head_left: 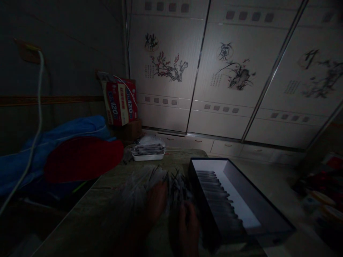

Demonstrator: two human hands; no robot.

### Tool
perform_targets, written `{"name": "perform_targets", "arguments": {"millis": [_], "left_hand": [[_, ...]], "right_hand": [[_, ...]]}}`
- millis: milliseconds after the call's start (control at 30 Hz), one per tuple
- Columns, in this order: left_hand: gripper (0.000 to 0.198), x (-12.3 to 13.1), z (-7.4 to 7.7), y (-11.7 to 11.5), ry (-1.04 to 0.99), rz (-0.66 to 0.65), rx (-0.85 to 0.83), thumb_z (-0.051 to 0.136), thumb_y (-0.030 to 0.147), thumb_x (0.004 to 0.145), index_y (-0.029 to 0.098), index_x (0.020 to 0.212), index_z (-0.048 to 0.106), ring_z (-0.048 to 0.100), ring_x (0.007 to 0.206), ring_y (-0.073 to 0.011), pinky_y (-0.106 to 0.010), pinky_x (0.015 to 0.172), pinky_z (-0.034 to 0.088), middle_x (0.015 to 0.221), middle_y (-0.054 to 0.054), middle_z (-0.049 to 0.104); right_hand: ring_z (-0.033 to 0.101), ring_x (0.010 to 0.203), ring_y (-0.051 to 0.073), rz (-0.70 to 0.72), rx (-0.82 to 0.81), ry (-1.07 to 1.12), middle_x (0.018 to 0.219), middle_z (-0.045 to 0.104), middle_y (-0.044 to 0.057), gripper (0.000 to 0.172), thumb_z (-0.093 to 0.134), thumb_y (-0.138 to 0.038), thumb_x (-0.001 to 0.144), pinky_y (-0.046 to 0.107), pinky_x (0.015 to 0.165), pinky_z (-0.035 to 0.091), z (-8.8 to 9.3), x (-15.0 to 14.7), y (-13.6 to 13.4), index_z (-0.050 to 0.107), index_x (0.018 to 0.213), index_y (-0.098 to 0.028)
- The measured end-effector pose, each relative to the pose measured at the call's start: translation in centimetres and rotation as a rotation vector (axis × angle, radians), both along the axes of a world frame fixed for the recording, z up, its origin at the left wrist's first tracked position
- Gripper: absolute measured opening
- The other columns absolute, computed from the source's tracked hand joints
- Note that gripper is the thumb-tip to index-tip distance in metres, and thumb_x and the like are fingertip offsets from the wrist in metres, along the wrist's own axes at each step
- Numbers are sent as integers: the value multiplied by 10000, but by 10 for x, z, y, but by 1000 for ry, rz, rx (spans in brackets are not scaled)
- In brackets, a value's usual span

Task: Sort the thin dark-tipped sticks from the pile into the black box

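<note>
Head view: L hand [158, 198] & R hand [189, 223] (2 total) are seen low over 1 table [182, 156], R fingers part-curled, but whether anything's gripped by either can't be told, both being dark & blurred. Loose dark sticks [179, 185] are spread just beyond/betw. them, hemmed in by clear plastic [134, 189] on L & 1 open box [249, 185] w/ a row of dark items on R, both uncountable; farther off, 1 white tray [148, 157], 1 red/white carton [122, 101] & 1 red oval item [83, 159] on blue cloth [75, 130], cut off at L edge, are noted.
</note>
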State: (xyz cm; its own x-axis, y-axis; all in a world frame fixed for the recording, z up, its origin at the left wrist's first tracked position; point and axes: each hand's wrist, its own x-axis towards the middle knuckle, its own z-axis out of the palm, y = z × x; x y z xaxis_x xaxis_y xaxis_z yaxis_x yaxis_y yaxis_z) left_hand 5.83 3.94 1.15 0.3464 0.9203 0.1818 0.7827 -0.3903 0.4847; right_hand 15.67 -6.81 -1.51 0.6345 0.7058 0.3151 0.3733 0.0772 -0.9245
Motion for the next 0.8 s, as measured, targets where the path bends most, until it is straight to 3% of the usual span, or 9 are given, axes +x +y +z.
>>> {"name": "perform_targets", "arguments": {"millis": [167,367,433,567,733,800], "left_hand": [[325,3,-1,0,-10,6,5,453,146,800,140,1053,658,605,1059,-322,-433,928,423,1100,-173,675],[247,-1,5,0,-203,67,-22,433,195,807,167,899,660,624,1003,-335,-459,917,426,1017,-171,697],[209,-12,6,-1,-308,85,-53,455,251,809,197,899,636,638,990,-290,-413,912,444,998,-135,711],[239,-47,11,-4,-514,102,-200,521,412,735,202,812,605,695,796,-245,-329,711,536,832,-96,735],[351,-86,25,-19,-720,172,-358,584,439,676,180,898,666,704,898,-251,-330,781,543,948,-89,761],[334,-92,28,-25,-870,211,-421,647,446,663,190,873,687,697,893,-258,-336,786,540,904,-64,764]], "right_hand": [[673,954,231,-18,-6,-34,1048,715,108,460,423,-543,905,291,787,506,-5,-1,2,666,1025,-172],[667,903,261,-102,20,-107,986,717,119,469,424,-582,897,335,718,519,-16,-4,2,685,995,-205],[654,941,269,-95,56,-125,987,712,114,471,420,-611,887,350,739,519,-20,-7,0,691,977,-236],[622,1041,273,-45,88,-146,1064,696,106,466,408,-607,893,380,839,501,-24,-17,-6,689,1013,-255],[665,911,252,-7,62,-146,983,720,95,468,429,-576,893,349,804,509,-21,-29,-9,694,1018,-211],[663,910,254,-1,49,-171,978,721,96,489,421,-580,892,345,800,507,-21,-31,-11,688,1025,-193]]}}
